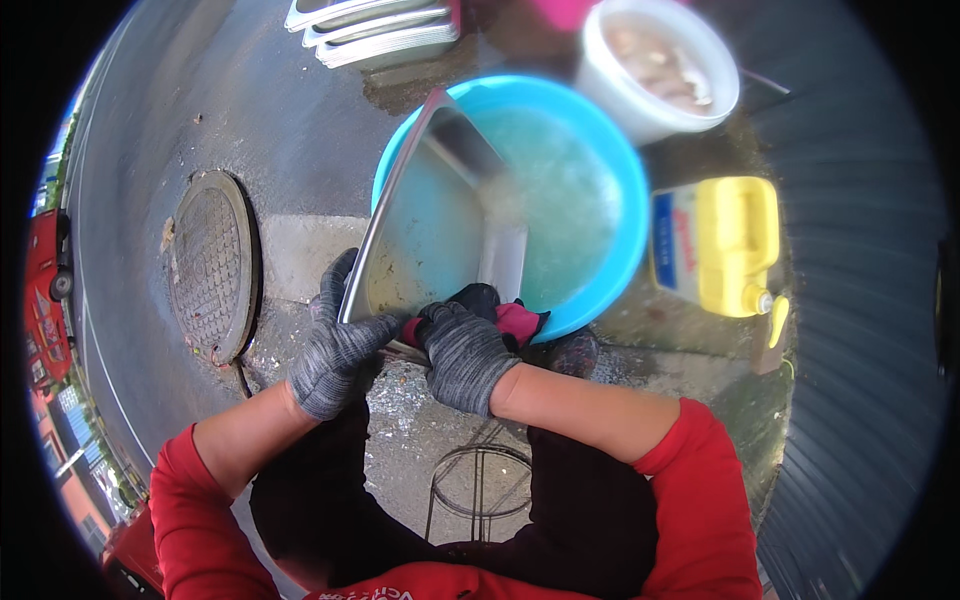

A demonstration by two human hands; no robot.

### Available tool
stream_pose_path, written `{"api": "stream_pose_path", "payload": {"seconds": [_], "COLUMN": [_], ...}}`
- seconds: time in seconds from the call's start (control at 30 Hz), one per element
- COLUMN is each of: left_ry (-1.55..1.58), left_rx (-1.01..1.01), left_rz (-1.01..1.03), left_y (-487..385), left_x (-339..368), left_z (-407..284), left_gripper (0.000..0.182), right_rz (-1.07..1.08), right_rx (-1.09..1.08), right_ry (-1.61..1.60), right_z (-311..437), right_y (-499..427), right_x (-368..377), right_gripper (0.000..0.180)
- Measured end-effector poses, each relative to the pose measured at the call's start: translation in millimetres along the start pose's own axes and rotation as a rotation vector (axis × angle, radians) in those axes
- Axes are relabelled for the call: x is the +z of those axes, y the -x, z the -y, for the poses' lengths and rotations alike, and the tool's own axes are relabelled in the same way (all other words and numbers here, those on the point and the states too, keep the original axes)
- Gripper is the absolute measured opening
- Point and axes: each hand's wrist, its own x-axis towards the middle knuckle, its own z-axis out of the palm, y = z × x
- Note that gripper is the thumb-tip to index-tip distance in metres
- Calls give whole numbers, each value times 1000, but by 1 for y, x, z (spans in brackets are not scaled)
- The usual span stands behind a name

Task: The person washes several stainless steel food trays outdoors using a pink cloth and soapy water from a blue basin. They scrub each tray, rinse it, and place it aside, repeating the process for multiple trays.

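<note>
A deep stainless steel food pan (435, 202) is held tilted over a round light-blue plastic basin (634, 225). Cloudy water (566, 180) stands in the basin. My left hand (337, 352), in a grey knit glove, grips the pan's rim at its near left corner. In a matching glove, my right hand (465, 352) is closed on a pink and black cloth (517, 321) at the pan's near end. Part of the cloth is hidden under the fingers. Brownish specks mark the pan's inner wall.
Stacked steel pans (382, 34) lie beyond the basin. Behind it to the right stands a white bucket (637, 105) with blurred contents. A yellow detergent jug (731, 247) is at the right, near a corrugated wall (855, 300). A manhole cover (214, 266) lies left; a wire stand (480, 480) is between my legs.
</note>
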Motion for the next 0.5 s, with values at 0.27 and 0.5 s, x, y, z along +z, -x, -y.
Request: {"api": "stream_pose_path", "payload": {"seconds": [0.27,0.5], "left_ry": [-115,-258], "left_rx": [90,-61], "left_rz": [-302,-256], "left_y": [-82,-122], "left_x": [-44,-54], "left_z": [40,80], "left_gripper": [69,79], "right_rz": [-342,-319], "right_rx": [-12,463], "right_ry": [151,27], "right_z": [-85,-121], "right_y": [-50,-138], "right_x": [20,55], "right_gripper": [59,51]}}
